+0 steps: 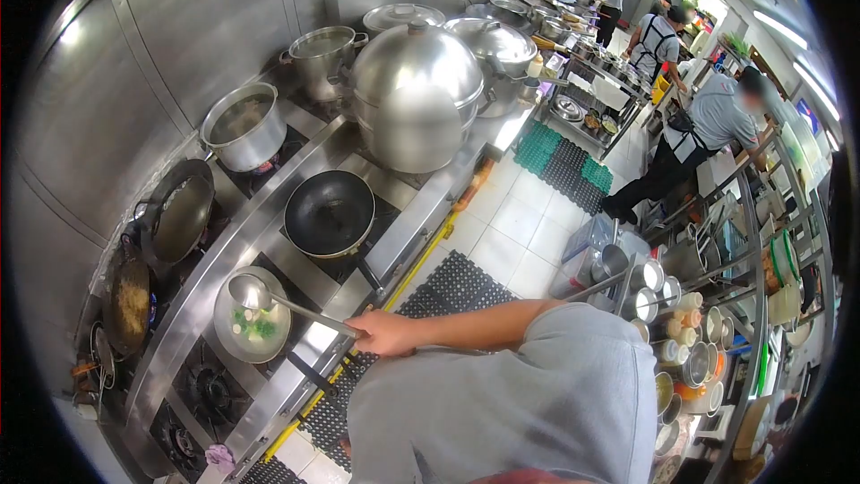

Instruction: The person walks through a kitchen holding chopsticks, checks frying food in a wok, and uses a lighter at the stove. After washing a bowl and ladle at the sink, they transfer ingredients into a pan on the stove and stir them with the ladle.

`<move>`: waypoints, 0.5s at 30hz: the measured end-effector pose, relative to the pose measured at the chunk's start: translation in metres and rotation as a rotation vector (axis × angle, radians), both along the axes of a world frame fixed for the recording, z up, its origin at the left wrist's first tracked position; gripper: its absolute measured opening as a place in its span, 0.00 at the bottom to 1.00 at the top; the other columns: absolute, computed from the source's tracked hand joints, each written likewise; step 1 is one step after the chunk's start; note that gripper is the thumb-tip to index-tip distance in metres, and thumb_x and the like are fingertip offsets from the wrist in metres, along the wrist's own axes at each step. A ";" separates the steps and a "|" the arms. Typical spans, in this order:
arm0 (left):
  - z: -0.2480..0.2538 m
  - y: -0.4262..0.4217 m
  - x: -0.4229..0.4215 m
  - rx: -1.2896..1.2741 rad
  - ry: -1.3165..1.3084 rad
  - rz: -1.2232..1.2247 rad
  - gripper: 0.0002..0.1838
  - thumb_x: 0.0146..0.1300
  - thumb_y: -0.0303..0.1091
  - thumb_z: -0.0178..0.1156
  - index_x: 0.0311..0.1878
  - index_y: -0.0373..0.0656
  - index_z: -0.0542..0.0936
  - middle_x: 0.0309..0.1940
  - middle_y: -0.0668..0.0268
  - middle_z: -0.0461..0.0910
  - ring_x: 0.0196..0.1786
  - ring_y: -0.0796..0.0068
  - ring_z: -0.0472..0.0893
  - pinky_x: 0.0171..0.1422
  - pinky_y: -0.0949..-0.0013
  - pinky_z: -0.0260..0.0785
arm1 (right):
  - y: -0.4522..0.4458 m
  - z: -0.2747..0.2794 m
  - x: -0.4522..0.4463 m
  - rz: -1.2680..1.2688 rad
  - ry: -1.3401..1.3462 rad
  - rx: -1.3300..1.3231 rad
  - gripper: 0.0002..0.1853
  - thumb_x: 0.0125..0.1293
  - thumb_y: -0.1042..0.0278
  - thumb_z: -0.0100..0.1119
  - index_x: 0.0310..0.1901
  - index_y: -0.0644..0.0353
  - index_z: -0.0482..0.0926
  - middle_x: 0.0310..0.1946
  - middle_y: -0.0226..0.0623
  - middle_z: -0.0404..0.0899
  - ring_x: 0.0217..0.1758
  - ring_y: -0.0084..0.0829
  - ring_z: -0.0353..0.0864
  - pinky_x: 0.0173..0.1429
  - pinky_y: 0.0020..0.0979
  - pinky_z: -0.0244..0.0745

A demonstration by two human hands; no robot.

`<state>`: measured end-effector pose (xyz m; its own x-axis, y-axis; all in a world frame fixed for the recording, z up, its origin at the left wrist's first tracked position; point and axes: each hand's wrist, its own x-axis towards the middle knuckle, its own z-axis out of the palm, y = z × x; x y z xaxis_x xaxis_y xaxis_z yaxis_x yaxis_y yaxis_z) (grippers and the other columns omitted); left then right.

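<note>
My right hand (383, 333) is closed round the handle of a long metal ladle (313, 314). The ladle's bowl hangs over or in a pale pan (224, 341) on the front burner; I cannot tell whether it touches the pan. Chopped green leaves (255, 324) and some whitish pieces lie in that pan. Its dark handle (311, 374) points toward me, below my right hand. Farther along the stove sits a black frying pan (330, 212) with only a shiny film inside. My left hand does not show; the grey-shirted torso fills the lower middle.
A big domed steamer pot (417, 81) and a saucepan (242, 128) stand on the stove. Dark woks (179, 215) line the back wall. Black rubber mats (461, 287) cover part of the tiled floor. Behind are racks with bottles (685, 327) and a co-worker (708, 125).
</note>
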<state>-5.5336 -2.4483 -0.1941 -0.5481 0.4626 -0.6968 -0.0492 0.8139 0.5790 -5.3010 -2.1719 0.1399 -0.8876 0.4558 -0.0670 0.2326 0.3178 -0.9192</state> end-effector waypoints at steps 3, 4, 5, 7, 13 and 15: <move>0.000 -0.002 0.000 -0.003 -0.001 0.004 0.26 0.79 0.52 0.56 0.57 0.34 0.74 0.42 0.46 0.83 0.34 0.51 0.87 0.27 0.53 0.79 | 0.001 0.000 -0.001 0.005 0.023 -0.010 0.22 0.72 0.70 0.59 0.66 0.56 0.77 0.26 0.41 0.80 0.26 0.37 0.82 0.35 0.39 0.77; 0.001 -0.003 0.000 -0.004 0.004 0.005 0.26 0.79 0.52 0.56 0.57 0.34 0.74 0.42 0.46 0.83 0.34 0.51 0.87 0.27 0.53 0.79 | 0.001 0.002 -0.001 0.009 0.003 -0.036 0.22 0.72 0.70 0.59 0.66 0.56 0.77 0.26 0.41 0.80 0.27 0.37 0.82 0.36 0.40 0.77; 0.001 -0.003 -0.001 -0.004 0.004 0.006 0.26 0.79 0.52 0.55 0.57 0.34 0.74 0.42 0.46 0.83 0.34 0.51 0.87 0.27 0.53 0.79 | 0.002 0.004 -0.002 0.013 -0.017 -0.063 0.22 0.72 0.70 0.59 0.66 0.56 0.77 0.27 0.42 0.80 0.27 0.38 0.82 0.36 0.40 0.76; 0.001 -0.006 -0.001 -0.006 0.010 0.009 0.26 0.79 0.53 0.55 0.57 0.34 0.74 0.42 0.46 0.83 0.34 0.51 0.87 0.27 0.54 0.79 | 0.002 -0.002 -0.004 0.010 -0.003 -0.018 0.21 0.72 0.70 0.59 0.65 0.56 0.77 0.27 0.42 0.80 0.27 0.38 0.82 0.36 0.41 0.76; 0.003 -0.017 -0.001 -0.017 0.026 0.010 0.27 0.80 0.53 0.55 0.58 0.34 0.74 0.42 0.46 0.83 0.33 0.52 0.87 0.26 0.54 0.79 | 0.003 -0.017 -0.007 0.003 0.016 0.025 0.17 0.73 0.69 0.60 0.60 0.59 0.77 0.28 0.42 0.81 0.29 0.38 0.82 0.37 0.41 0.77; 0.003 -0.025 -0.001 -0.021 0.039 0.008 0.27 0.80 0.53 0.55 0.58 0.34 0.74 0.41 0.46 0.82 0.33 0.52 0.87 0.26 0.54 0.79 | 0.002 -0.015 -0.007 -0.007 0.017 0.018 0.16 0.73 0.69 0.60 0.60 0.59 0.77 0.28 0.42 0.81 0.30 0.38 0.83 0.38 0.41 0.77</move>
<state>-5.5342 -2.4734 -0.1910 -0.5786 0.4437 -0.6844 -0.0333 0.8256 0.5633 -5.3077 -2.1694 0.1247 -0.8852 0.4631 -0.0436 0.2190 0.3323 -0.9174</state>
